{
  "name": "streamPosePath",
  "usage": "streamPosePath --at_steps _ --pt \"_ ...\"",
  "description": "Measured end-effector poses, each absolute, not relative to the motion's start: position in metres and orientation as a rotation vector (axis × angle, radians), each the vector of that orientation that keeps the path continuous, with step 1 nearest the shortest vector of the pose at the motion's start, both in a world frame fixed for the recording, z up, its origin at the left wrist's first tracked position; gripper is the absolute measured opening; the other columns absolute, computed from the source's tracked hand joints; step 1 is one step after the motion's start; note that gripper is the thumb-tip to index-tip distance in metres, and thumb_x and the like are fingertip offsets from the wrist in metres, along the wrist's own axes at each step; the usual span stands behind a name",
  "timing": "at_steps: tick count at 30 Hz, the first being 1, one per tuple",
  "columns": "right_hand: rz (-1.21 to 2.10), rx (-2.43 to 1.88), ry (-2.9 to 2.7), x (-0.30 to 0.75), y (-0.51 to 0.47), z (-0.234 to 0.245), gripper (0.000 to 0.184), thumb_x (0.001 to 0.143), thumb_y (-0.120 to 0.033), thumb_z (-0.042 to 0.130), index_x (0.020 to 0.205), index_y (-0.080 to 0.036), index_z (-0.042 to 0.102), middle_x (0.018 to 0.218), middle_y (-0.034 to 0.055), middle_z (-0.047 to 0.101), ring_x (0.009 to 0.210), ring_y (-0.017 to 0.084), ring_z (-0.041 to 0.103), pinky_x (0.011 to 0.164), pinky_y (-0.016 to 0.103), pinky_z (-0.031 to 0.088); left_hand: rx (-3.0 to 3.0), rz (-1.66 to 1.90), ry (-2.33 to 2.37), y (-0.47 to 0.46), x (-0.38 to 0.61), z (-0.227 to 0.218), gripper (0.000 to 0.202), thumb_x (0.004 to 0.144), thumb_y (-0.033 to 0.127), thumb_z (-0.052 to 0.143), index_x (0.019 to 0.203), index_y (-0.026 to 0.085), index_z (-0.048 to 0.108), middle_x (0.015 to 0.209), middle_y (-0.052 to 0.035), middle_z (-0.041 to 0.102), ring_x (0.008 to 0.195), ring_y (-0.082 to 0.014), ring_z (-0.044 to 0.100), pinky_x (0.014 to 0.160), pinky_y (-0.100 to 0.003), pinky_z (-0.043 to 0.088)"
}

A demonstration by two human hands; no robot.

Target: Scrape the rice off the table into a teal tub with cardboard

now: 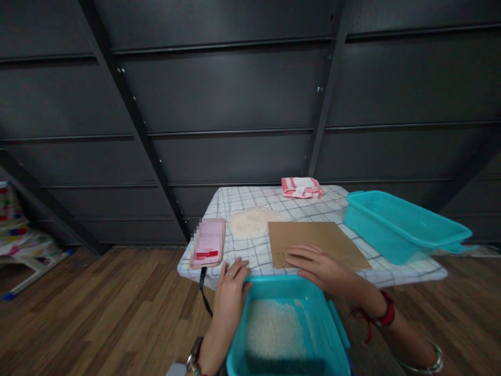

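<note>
A turquoise plastic bin [319,318] stands in front of me against the table's near edge, with a layer of white rice-like grains [274,329] in its bottom. My left hand [230,290] rests at the bin's far left corner, its fingers stretched toward the table edge and its thumb by the rim. Over the front of a flat brown cardboard sheet [313,235] lies my right hand [319,266], palm down with fingers extended; its thumb is hidden. Left of the cardboard, a low heap of the same pale grains [252,220] spreads on the checked cloth.
A second turquoise bin [407,224] sits at the table's right end. At the back is a folded red-and-white striped cloth [301,187]. A pink phone-like case [211,240] with a black strap [204,292] lies at left. Behind rises a dark panelled wall [235,94].
</note>
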State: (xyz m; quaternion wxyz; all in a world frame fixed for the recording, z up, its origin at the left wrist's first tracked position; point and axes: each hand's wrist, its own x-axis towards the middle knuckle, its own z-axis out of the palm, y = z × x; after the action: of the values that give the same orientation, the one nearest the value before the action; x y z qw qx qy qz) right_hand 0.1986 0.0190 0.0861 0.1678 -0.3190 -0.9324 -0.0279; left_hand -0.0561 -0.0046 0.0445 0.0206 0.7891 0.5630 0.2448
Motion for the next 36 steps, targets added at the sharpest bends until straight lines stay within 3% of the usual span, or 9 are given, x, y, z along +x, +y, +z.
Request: streamPosePath --at_steps 6,11,18,26,36 --pt "-0.228 -0.963 -2.679 0.182 0.006 0.069 0.042 0.084 -0.017 0.049 0.126 -0.024 0.047 0.127 0.0083 0.051 0.121 0.024 0.040 0.100 0.048 0.034 2.472 0.883 1.713 -0.003 -0.060 0.033 0.029 0.071 0.005 0.051 0.095 0.020 0.059 0.111 -0.0079 0.064 0.115 -0.0252 0.051 0.097 -0.054 0.036" --pt "-0.269 -0.963 -2.686 0.180 0.003 0.055 0.053 0.082 -0.002 0.040 0.130 -0.024 0.041 0.134 0.0101 0.043 0.130 0.024 0.026 0.102 0.056 0.024 2.467 0.969 1.790 -0.006 -0.062 0.020 0.041 0.069 0.001 0.048 0.103 0.021 0.058 0.122 -0.0103 0.056 0.122 -0.0275 0.043 0.096 -0.055 0.036" --pt "-0.237 -1.011 -2.705 0.182 0.001 0.053 0.071 0.069 0.010 0.029 0.130 -0.023 0.041 0.137 0.0111 0.040 0.132 0.025 0.019 0.100 0.057 0.026 2.486 0.937 1.916 -0.013 -0.058 0.016 0.064 0.064 -0.008 0.039 0.118 0.026 0.051 0.136 -0.0120 0.041 0.131 -0.0307 0.027 0.097 -0.058 0.032" --pt "-0.437 -1.094 -2.617 0.179 0.001 0.052 0.069 0.070 0.010 0.029 0.128 -0.023 0.045 0.131 0.0124 0.046 0.128 0.029 0.030 0.095 0.060 0.032 2.509 0.955 1.928 -0.007 -0.057 0.015 0.071 0.068 -0.004 0.043 0.131 0.028 0.037 0.141 -0.0148 0.033 0.133 -0.0340 0.019 0.097 -0.062 0.027" --pt "-0.590 -1.160 -2.520 0.180 -0.001 0.039 0.060 0.076 0.005 0.031 0.126 -0.023 0.047 0.126 0.0127 0.050 0.123 0.030 0.037 0.092 0.059 0.035 2.522 1.053 1.980 0.000 -0.054 0.021 0.064 0.069 -0.005 0.041 0.124 0.028 0.046 0.138 -0.0137 0.040 0.132 -0.0327 0.024 0.098 -0.064 0.024"
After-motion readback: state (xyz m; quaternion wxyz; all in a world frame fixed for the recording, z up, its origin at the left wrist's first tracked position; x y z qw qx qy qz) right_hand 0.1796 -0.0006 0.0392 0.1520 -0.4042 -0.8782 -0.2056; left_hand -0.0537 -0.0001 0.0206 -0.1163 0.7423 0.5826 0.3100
